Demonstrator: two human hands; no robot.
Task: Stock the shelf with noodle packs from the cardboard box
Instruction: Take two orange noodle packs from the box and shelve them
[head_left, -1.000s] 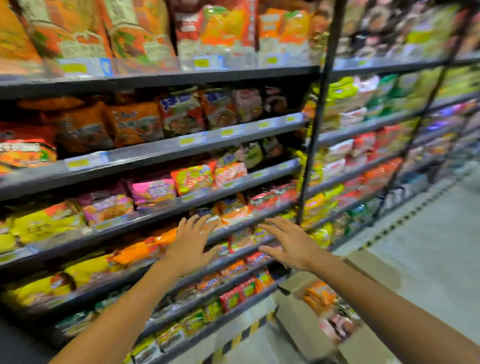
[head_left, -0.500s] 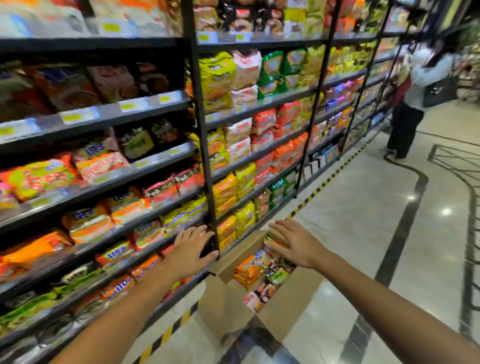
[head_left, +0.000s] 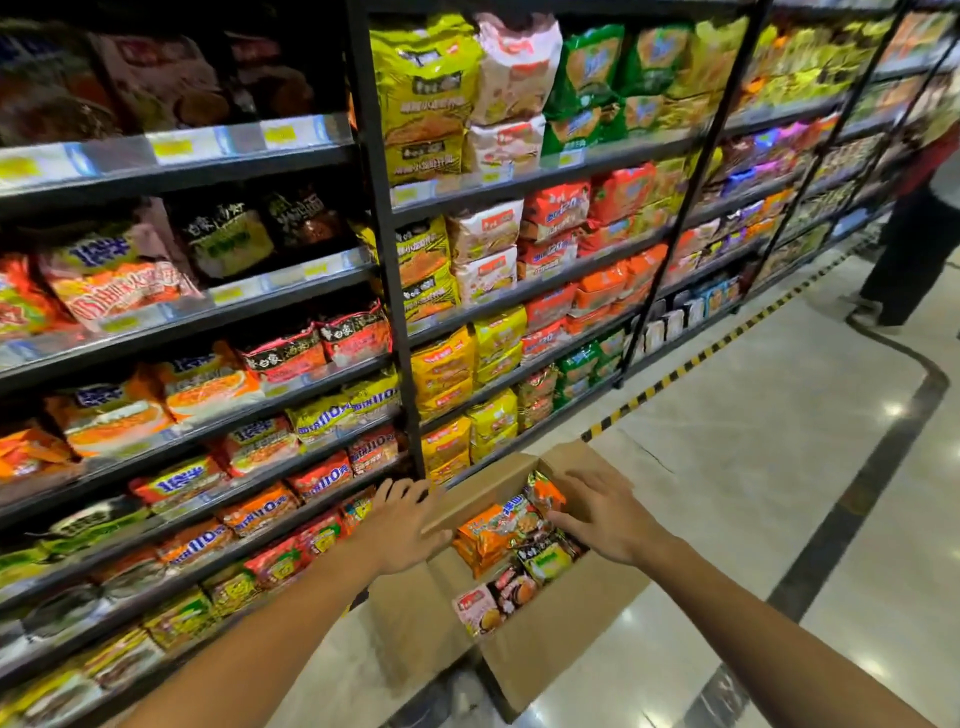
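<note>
An open cardboard box (head_left: 550, 639) stands on the floor in front of the shelf (head_left: 291, 410). Inside it lie several noodle packs, among them an orange pack (head_left: 483, 535) and a pink pack (head_left: 475, 608). My left hand (head_left: 402, 522) hovers over the box's left flap with its fingers spread and holds nothing. My right hand (head_left: 602, 512) reaches over the far right side of the box, fingers straight, its fingertips at the packs. The shelf rows are packed with noodle packs in orange, yellow, red and green.
A black upright post (head_left: 384, 234) divides the shelf bays. A yellow-black strip (head_left: 691, 364) runs along the shelf base. A person in dark trousers (head_left: 914, 244) stands at the far right of the aisle. Glossy tiled floor (head_left: 779, 467) lies to the right.
The view has swung right and down from the shelf to the box. Both hands have dropped from the shelf front to the box top, the right one now at the packs.
</note>
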